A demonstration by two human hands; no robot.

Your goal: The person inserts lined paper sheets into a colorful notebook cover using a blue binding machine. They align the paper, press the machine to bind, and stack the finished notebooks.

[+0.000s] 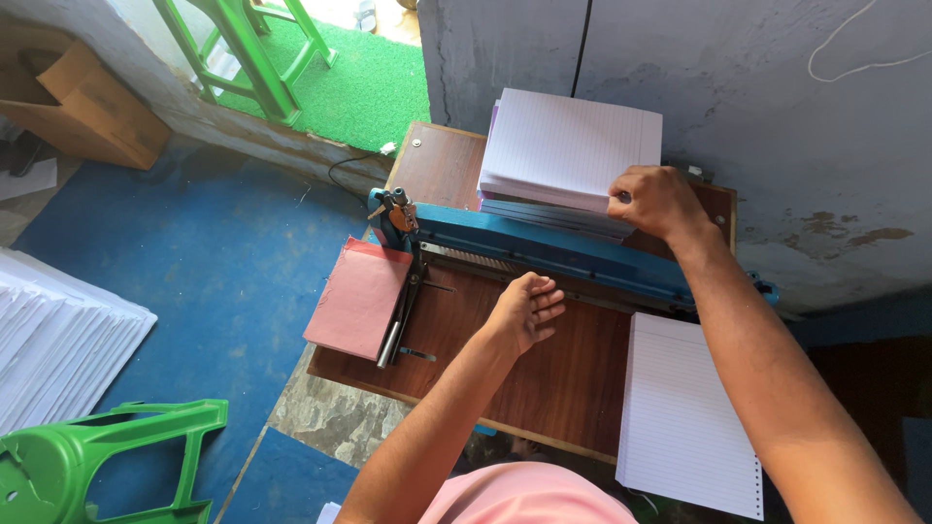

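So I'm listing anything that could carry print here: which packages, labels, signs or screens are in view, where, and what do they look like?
Cardboard box: top left, on the floor by the wall; brown, open, angular.
No labels, signs or screens show.
The right hand rests on a stack of lined white sheets, not a package.

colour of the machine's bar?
Blue bar, clearest in the head view.

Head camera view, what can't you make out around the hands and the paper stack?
- Right hand: its fingertips, tucked into the paper stack.
- Left hand: its palm, turned down to the wooden board.
- Lined sheets: bottom corner, cut by the right forearm and frame edge.
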